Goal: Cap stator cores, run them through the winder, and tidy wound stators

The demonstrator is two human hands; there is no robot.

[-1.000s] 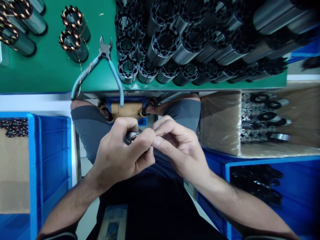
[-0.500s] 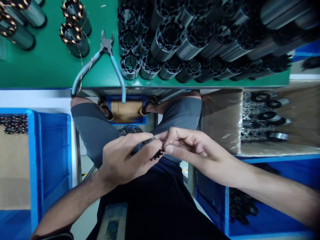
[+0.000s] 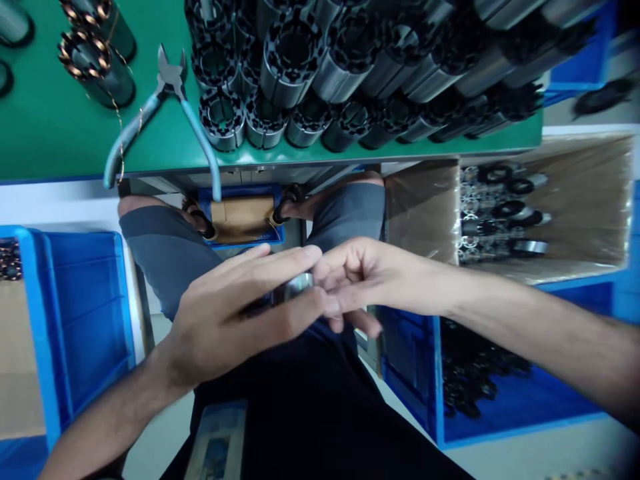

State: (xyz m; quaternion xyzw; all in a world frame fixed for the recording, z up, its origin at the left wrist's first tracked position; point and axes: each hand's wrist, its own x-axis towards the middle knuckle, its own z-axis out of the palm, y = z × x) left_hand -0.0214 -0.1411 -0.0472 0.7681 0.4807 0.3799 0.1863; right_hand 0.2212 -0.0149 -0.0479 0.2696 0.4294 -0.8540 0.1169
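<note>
Above my lap, my left hand lies along a motor stator, a small metal cylinder. Its shiny side shows between my thumb and fingers; the rest is covered by the hands. My right hand is closed at the stator's right end, fingertips meeting those of my left hand. Whether a wire is also between the right fingers cannot be made out. Ahead on the green bench, pale-blue-handled cutters lie spread, their handles past the edge. Copper-wound stators stand left of them, a loose copper wire trailing over one handle.
Rows of bare stators with black slotted ends fill the green bench ahead. A blue crate stands at left. A lined box of metal parts is at right, above a blue bin with black parts.
The stator has turned so that its smooth side shows instead of its copper-wound end. My right fingers have shifted from a pinch at that end to curling round it. The view has swung right.
</note>
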